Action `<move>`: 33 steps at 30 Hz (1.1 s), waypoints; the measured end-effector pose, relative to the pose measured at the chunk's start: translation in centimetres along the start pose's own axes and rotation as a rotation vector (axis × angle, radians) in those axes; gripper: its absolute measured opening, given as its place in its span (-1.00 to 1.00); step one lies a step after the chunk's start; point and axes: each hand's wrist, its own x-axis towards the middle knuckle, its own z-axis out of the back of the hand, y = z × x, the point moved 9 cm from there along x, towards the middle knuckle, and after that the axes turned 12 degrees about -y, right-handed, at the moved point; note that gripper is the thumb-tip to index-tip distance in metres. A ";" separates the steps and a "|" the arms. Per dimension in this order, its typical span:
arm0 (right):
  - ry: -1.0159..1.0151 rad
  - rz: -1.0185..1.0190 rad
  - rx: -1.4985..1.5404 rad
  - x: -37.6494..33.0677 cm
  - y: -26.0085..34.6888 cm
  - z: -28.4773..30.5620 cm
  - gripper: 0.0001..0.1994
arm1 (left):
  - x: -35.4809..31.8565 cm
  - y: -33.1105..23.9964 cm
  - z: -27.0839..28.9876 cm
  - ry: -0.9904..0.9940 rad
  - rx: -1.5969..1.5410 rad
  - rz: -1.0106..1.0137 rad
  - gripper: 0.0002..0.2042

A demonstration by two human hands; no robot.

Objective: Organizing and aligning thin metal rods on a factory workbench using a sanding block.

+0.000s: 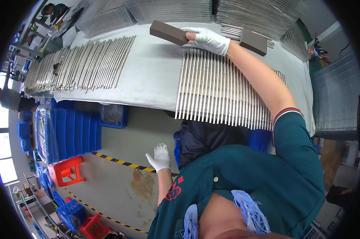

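Gripping block (166, 32) beyond the far-left corner of the right rod row (216, 89): right hand (207, 40) clamped on its end. Left hand (160, 157) empty, thumb and fingers apart, nearside of the row. Probably best: firm grip, block kept off rods.

Right hand (208, 41), gripping brown block (168, 32): open run of white cloth (148, 63) to its left, as far as the loose rods (88, 63). Bodyward side blocked by a row of metal rods (212, 87), partly under the forearm. Second block (253, 42) obstructs to its right; clear plastic stacks (170, 11) wall off beyond. Left hand (161, 158): open floor (124, 137) to its left, then blue bins (76, 131), red stool (68, 171); table edge (128, 102) ahead.
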 end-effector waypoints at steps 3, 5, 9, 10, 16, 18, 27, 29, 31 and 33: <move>-0.116 0.120 -0.057 -2.8 2.4 2.8 -0.11 | -1.3 -1.0 -2.4 0.072 0.021 -0.004 -0.20; -0.201 0.204 0.063 -6.4 4.9 5.8 -0.12 | -2.7 -1.7 -4.6 0.120 0.059 -0.026 -0.22; -0.527 0.382 0.001 -15.5 7.4 13.9 -0.22 | -6.9 -3.9 -9.7 0.308 0.182 -0.112 -0.24; -0.663 0.391 0.004 -18.2 7.4 15.6 -0.25 | -8.3 -4.2 -11.5 0.416 0.187 -0.110 -0.24; -1.146 0.564 -0.030 -29.4 5.9 22.0 -0.32 | -20.6 1.8 -24.4 1.037 0.239 0.107 -0.21; -1.340 0.593 -0.082 -32.0 5.2 23.2 -0.31 | -22.1 5.1 -28.3 1.127 0.288 0.143 -0.22; -1.341 0.505 -0.334 -31.8 4.1 19.8 -0.32 | -19.0 15.9 -33.7 1.045 0.553 0.208 -0.21; -1.318 0.495 -0.367 -31.8 4.9 19.0 -0.30 | -19.5 16.2 -33.8 1.085 0.580 0.193 -0.21; -1.328 0.486 -0.360 -31.8 4.9 19.2 -0.30 | -19.6 16.1 -33.8 1.112 0.566 0.205 -0.21; -1.346 0.485 -0.314 -32.0 4.6 19.7 -0.30 | -19.5 16.0 -33.7 1.098 0.548 0.188 -0.21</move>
